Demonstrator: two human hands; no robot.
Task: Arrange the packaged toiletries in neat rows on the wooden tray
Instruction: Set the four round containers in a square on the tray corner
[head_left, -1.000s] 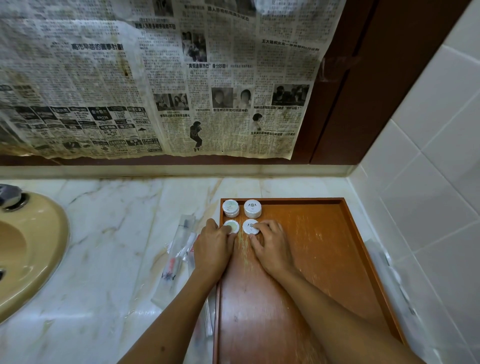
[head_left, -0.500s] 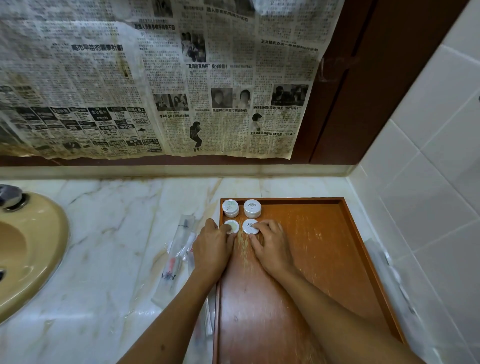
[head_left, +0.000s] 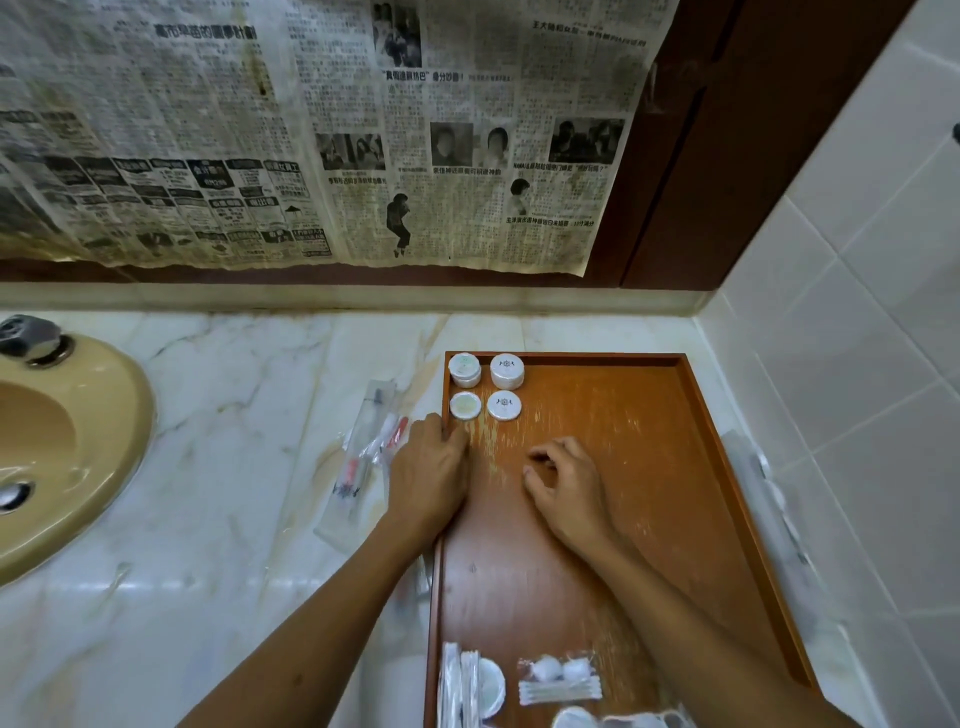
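Tray (head_left: 623, 467): rectangular, worn orange-brown wood with pale scuffs down the middle and a raised rim. Long axis runs from me toward the back wall. It sits on the marble counter (head_left: 234, 415), in the corner by the tiled wall (head_left: 857, 312).

Four round white tubs in the tray's far-left corner, a 2x2 block, lids up. Back-left tub (head_left: 464, 369) and back-right tub (head_left: 506, 371) sit at the far rim; front-left tub (head_left: 465, 406) and front-right tub (head_left: 504, 405) are just in front of them. Rows run parallel to the tray's short side. The right pair have a small dark emblem on the lid; the left pair look plainer and greenish. The tubs are apart from each other, small gaps.

My left hand (head_left: 428, 475) is at the tray's left rim, just in front of the front-left tub, fingers curled over the rim; holding nothing that I can see. My right hand (head_left: 563, 480) is over the tray's bare middle, fingers loosely curled, empty, clear of the tubs.

Near end of the tray: a clear packet of cotton balls and swabs (head_left: 560, 678), and flat white sachets (head_left: 460, 686) along the left rim, long axis along the tray's.

Left of the tray, on the marble: a clear sleeve with a toothbrush kit (head_left: 369, 447), long axis roughly parallel to the tray, slightly tilted. Further left, a beige basin (head_left: 104, 441).
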